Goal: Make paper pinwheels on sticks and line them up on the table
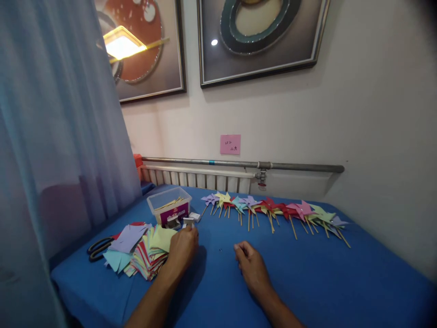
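Observation:
My left hand reaches to a small open white box. Its fingers are closed together at the box, and what they pinch, if anything, is hidden. My right hand hovers low over the blue cloth with its fingers curled closed; nothing shows in them. Between the hands lies a tiny metallic piece, too small to name. Left of my left hand is a fanned stack of coloured paper squares, with purple paper and light blue paper pieces beside it.
Black-handled scissors lie partly under the paper. Behind stands a clear plastic tub of wooden sticks. Several paper pinwheels on sticks line the back right of the blue-covered table. A pipe and radiator run along the wall; a curtain hangs left.

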The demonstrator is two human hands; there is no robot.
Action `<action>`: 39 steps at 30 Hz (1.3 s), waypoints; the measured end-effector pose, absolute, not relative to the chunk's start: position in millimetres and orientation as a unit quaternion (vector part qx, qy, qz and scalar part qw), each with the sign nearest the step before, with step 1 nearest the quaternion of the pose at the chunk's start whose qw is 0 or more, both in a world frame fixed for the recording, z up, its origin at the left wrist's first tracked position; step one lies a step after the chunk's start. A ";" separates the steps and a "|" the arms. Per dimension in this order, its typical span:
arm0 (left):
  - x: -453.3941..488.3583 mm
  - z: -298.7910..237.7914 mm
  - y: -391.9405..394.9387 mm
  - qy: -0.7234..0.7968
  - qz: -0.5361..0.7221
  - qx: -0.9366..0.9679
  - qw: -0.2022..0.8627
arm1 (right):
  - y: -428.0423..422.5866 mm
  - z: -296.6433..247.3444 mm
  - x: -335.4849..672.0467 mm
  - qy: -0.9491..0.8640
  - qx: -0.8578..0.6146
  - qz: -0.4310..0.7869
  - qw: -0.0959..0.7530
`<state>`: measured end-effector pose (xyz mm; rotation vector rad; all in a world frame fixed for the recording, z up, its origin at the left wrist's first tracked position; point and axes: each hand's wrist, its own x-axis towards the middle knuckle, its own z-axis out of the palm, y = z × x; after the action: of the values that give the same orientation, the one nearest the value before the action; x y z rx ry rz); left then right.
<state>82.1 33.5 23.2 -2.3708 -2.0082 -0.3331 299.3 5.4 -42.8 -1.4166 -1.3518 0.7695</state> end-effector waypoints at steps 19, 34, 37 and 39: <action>-4.1 -11.5 -3.3 -0.613 -0.161 -0.750 0.188 | 3.4 -40.3 297.0 -0.556 -0.574 0.320 0.509; -17.7 9.6 -4.3 -0.602 -0.519 -0.605 0.052 | 3.4 -38.8 297.3 -0.562 -0.566 0.325 0.509; 1.4 35.0 3.3 -0.593 -0.592 -0.534 -0.108 | 3.8 -39.0 297.0 -0.562 -0.566 0.320 0.510; 22.5 50.2 13.4 -0.551 -0.623 -0.498 -0.246 | 3.6 -39.2 297.0 -0.558 -0.570 0.317 0.513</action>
<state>22.5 13.4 50.2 -1.8685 -2.0685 -2.3380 297.0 3.6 -39.2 -1.3706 -1.3421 0.7634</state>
